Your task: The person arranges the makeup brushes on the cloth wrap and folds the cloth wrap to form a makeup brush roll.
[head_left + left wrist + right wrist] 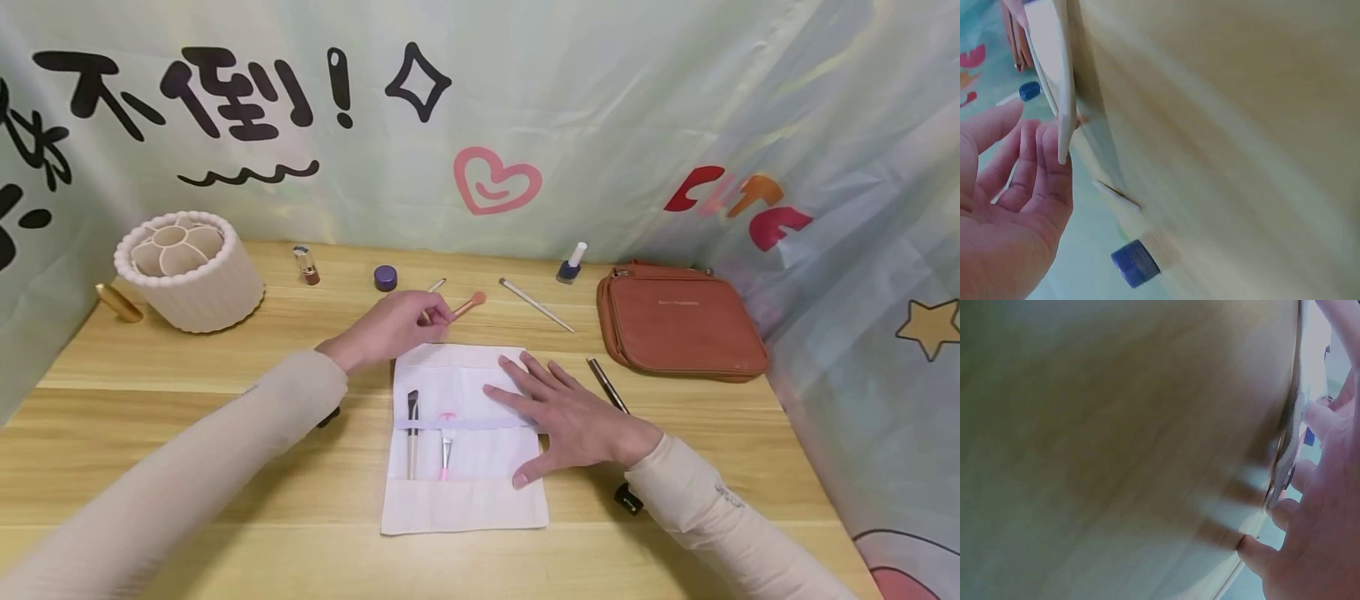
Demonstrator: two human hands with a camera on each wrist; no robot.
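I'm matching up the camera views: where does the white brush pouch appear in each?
Head: white brush pouch, lower centre, partly under the right hand.
Left wrist: white brush pouch, upper left, nearly edge-on.
Right wrist: white brush pouch, upper right, nearly edge-on.
Shared landmark: the wooden table.

The left hand (397, 327) hid the handle end of the peach-tipped brush (471, 303), its grip unclear. The right hand (573, 419) covered part of the white pouch (487, 454), whose pocket (465, 507) concealed the ends of the dark-tipped brush (412, 446) and pink brush (446, 454). Lettering (678, 303) on the brown case (682, 337) was too small to read
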